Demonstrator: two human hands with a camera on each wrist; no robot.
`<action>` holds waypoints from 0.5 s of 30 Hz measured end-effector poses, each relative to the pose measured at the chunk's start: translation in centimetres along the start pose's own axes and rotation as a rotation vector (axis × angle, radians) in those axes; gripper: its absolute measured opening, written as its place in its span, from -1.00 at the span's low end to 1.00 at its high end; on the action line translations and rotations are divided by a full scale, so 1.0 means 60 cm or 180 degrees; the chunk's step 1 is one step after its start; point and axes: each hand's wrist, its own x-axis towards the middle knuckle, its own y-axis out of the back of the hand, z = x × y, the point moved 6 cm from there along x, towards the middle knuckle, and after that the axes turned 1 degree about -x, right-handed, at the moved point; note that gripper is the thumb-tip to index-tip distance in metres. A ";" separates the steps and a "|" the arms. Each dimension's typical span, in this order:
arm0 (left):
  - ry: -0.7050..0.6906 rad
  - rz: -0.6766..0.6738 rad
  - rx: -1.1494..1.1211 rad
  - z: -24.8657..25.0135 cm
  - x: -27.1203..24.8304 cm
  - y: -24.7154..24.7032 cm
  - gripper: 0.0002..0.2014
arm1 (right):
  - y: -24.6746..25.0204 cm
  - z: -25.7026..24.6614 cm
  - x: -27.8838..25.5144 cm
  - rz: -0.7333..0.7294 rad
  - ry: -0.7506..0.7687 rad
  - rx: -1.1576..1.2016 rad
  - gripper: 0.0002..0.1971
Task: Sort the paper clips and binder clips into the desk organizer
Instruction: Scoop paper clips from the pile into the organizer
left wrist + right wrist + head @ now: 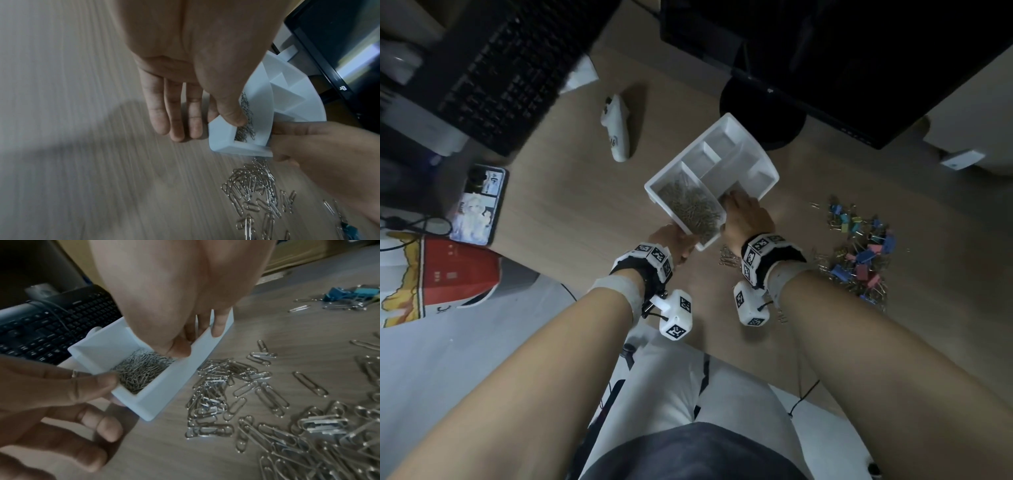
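— While I am gripping the white desk organizer [736, 137] at its near corner with my left hand [185, 91], thumb inside on the paper clips [693, 209], where are the binder clips [859, 253] lying?

— On the desk [571, 205], right. My right hand [744, 212] is holding the rim, fingers [219, 328] curled over.
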 end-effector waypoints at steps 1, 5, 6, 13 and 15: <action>-0.0016 -0.0038 0.0018 0.001 0.001 0.001 -0.63 | 0.002 -0.004 0.001 0.0009 0.0021 -0.0068 -0.46; 0.0111 -0.0127 0.0044 -0.005 0.006 0.001 -0.52 | 0.011 -0.018 0.006 -0.0095 -0.0105 -0.0009 -0.60; 0.0134 -0.0125 0.0008 -0.007 0.006 0.001 -0.50 | 0.015 -0.020 0.007 -0.0115 -0.0147 0.0045 -0.61; -0.0104 0.0123 -0.0155 -0.001 -0.002 0.004 -0.75 | 0.027 -0.022 0.013 -0.0299 -0.0416 0.0507 -0.72; -0.0128 0.0140 -0.0214 -0.001 -0.003 0.004 -0.74 | 0.034 -0.021 0.016 -0.0441 -0.0481 0.0556 -0.81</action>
